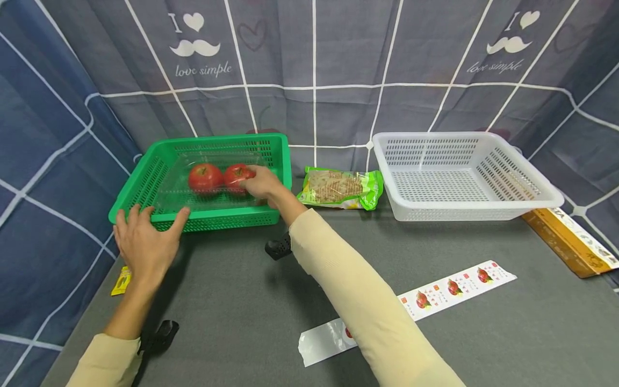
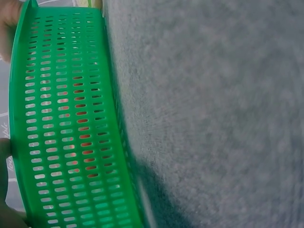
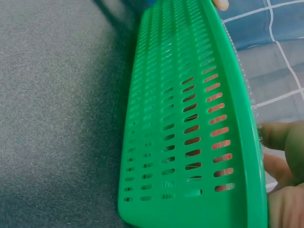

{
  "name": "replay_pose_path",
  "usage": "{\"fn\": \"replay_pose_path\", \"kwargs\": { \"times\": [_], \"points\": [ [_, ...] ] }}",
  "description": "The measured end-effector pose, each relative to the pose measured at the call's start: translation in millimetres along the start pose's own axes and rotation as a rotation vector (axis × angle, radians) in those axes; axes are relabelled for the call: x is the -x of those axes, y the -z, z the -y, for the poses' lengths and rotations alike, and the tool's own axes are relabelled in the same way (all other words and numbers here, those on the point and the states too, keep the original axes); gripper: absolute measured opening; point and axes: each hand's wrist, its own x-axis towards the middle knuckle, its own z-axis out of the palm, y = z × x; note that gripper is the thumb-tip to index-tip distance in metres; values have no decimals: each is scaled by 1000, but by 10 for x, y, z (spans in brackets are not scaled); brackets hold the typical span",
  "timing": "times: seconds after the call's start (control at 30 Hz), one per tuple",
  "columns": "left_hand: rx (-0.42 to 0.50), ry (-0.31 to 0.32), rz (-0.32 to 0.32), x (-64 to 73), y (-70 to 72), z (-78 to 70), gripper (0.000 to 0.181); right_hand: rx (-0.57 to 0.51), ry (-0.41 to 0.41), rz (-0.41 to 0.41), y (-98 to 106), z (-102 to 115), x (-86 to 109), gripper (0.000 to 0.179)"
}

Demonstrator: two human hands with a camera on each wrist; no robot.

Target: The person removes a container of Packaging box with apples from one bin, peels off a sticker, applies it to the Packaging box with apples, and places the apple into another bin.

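Note:
In the head view, a green basket point(image 1: 213, 217) stands at the left, with a clear plastic container point(image 1: 169, 188) inside it. Two red apples lie side by side in the container, a left apple point(image 1: 205, 178) and a right apple point(image 1: 232, 173). My right hand point(image 1: 265, 185) reaches over the basket's front rim and grips the right apple, covering part of it. My left hand point(image 1: 147, 242) rests on the rim at the basket's front left corner, fingers and thumb spread. Red shows through the basket's side slots point(image 2: 83, 128) in the left wrist view.
A green-and-clear food packet point(image 1: 338, 188) lies between the green basket and a white basket point(image 1: 464, 212). A brown-and-white box point(image 1: 575, 242) is at the right. A fruit-printed strip point(image 1: 454, 287) lies partly under my right sleeve. A small yellow packet point(image 1: 123, 280) is at the left edge.

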Motion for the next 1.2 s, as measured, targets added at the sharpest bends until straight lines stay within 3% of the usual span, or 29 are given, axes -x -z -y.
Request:
{"fn": "replay_pose_path", "kwargs": {
  "times": [0.17, 0.3, 0.57, 0.93, 1.2],
  "points": [
    [-21, -1, 6, -2, 9, 13, 85, -21, -8, 14, 17, 11, -2, 54],
    [-26, -5, 4, 0, 6, 21, 85, 2, -10, -24, 34, 18, -14, 52],
    [-25, -8, 12, 4, 11, 14, 86, -157, -2, -41, 82, 7, -3, 47],
    [-30, 5, 27, 16, 37, -15, 88, -223, 80, -30, 81, -22, 41, 41],
    [-35, 4, 39, 20, 51, -11, 89, -263, 120, -98, 70, -32, 60, 38]
  ]
}}
